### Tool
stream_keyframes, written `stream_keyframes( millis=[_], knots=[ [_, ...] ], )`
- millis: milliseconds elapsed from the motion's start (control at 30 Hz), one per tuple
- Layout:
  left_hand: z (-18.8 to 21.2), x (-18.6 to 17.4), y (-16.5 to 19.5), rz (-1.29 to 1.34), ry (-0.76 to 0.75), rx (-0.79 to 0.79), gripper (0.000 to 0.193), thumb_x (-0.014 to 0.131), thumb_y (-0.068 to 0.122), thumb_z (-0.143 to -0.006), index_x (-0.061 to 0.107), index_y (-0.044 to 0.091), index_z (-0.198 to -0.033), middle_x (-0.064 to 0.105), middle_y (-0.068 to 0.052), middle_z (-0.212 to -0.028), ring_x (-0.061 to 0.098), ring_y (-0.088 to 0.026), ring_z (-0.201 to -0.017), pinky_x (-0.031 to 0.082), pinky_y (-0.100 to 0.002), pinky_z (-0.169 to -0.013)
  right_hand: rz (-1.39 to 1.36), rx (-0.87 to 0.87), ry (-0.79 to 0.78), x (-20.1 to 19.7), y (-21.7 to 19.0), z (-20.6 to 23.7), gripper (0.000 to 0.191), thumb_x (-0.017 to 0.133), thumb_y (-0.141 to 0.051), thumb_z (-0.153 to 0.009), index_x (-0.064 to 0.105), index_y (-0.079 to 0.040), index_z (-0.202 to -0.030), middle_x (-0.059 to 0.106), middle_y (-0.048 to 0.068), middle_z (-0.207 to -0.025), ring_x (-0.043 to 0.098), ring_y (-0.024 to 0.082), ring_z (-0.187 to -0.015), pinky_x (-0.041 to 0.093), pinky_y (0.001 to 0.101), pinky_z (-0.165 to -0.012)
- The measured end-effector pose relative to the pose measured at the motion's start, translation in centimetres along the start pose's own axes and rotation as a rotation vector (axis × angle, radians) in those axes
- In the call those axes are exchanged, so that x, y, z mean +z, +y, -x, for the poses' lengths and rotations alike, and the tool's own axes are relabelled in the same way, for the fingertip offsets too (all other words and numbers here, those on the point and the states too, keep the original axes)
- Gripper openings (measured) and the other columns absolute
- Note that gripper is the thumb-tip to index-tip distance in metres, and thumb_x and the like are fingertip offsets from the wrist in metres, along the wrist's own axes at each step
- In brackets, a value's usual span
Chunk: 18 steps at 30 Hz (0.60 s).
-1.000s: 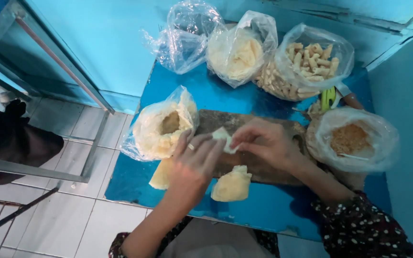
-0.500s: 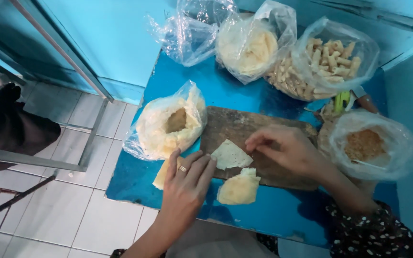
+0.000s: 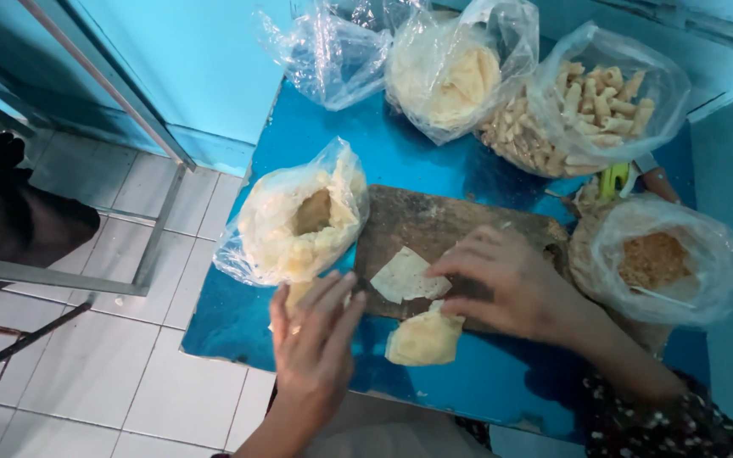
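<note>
**Thin wrapper on cutting board, both hands at its edges**

Blue counter [image 3: 434, 161] filling centre of frame; tiled floor [image 3: 103, 373] at lower left. Dark wooden cutting board [image 3: 434, 225] lying mid-frame on the counter. Pale thin wrapper [image 3: 402, 276] lying flat on the board's near edge.

Right hand [image 3: 511, 284] resting on the board, right of centre, fingers bent and drawn together, fingertips touching the wrapper's right edge; not clamped on it. Left hand [image 3: 316, 339] at lower centre, fingers straight and close together, palm down over the board's lower left corner, just beside the wrapper; contact with it not clear. Nothing gripped in either hand.

Folded yellowish piece [image 3: 424, 339] on the counter just below the wrapper, touching the board's near edge. Open bag of pale wrappers [image 3: 294, 220] left of the board, against it. Across the upper frame: empty clear bag [image 3: 332, 51], bag of flat pale sheets [image 3: 456, 72], bag of small rolled pieces [image 3: 591, 102]. Bag of brown crumbs [image 3: 659, 259] at right edge.
</note>
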<state>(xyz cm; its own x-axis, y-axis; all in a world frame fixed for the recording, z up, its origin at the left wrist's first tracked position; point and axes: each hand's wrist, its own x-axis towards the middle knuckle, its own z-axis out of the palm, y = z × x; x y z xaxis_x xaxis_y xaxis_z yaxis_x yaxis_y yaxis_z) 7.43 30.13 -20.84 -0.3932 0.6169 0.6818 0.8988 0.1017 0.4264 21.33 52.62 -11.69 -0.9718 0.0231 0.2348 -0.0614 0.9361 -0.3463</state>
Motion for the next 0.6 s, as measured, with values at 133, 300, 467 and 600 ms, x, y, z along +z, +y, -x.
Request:
stream_keyframes(
  millis=[133, 300, 467, 600],
  knots=[
    [1.3, -0.2, -0.1, 0.021, 0.164, -0.106, 0.036, 0.066, -0.008, -0.084, 0.072, 0.009, -0.115, 0.065, -0.012, -0.131, 0.064, -0.030, -0.125, 0.040, -0.053, -0.115, 0.088, 0.069, 0.033, 1.7, -1.0, -0.2, 0.043, 0.085, -0.032, -0.074, 0.071, -0.012, -0.109, 0.067, 0.008, -0.100, 0.063, 0.030, -0.097, 0.050, 0.0426, -0.076],
    [1.8, 0.5, 0.4, 0.089, 0.170, -0.059, 0.035, 0.068, -0.007, -0.084, 0.073, 0.006, -0.115, 0.063, -0.014, -0.131, 0.064, -0.031, -0.120, 0.039, -0.054, -0.113, 0.153, 0.020, 0.071, 4.1, -2.5, -1.2, 0.032, 0.080, -0.026, -0.083, 0.070, -0.012, -0.110, 0.065, 0.005, -0.101, 0.063, 0.027, -0.097, 0.053, 0.0405, -0.078],
    [0.9, -0.2, 0.5, 0.162, 0.174, -0.049, 0.035, 0.066, -0.008, -0.084, 0.072, 0.004, -0.117, 0.062, -0.016, -0.132, 0.065, -0.033, -0.120, 0.044, -0.052, -0.111, 0.266, -0.040, 0.006, 5.1, -4.4, -3.3, 0.038, 0.077, -0.015, -0.080, 0.070, -0.007, -0.116, 0.065, 0.010, -0.100, 0.066, 0.028, -0.094, 0.053, 0.0368, -0.073],
    [-0.7, -1.9, 0.3, 0.392, 0.115, -0.175, 0.032, 0.069, -0.004, -0.092, 0.070, 0.004, -0.122, 0.065, -0.015, -0.132, 0.068, -0.031, -0.122, 0.053, -0.040, -0.105, -0.086, 0.279, 0.057, 3.8, -3.6, -4.4, 0.031, 0.071, -0.010, -0.085, 0.071, -0.010, -0.116, 0.071, 0.007, -0.101, 0.068, 0.018, -0.079, 0.055, 0.0292, -0.068]
  ],
)
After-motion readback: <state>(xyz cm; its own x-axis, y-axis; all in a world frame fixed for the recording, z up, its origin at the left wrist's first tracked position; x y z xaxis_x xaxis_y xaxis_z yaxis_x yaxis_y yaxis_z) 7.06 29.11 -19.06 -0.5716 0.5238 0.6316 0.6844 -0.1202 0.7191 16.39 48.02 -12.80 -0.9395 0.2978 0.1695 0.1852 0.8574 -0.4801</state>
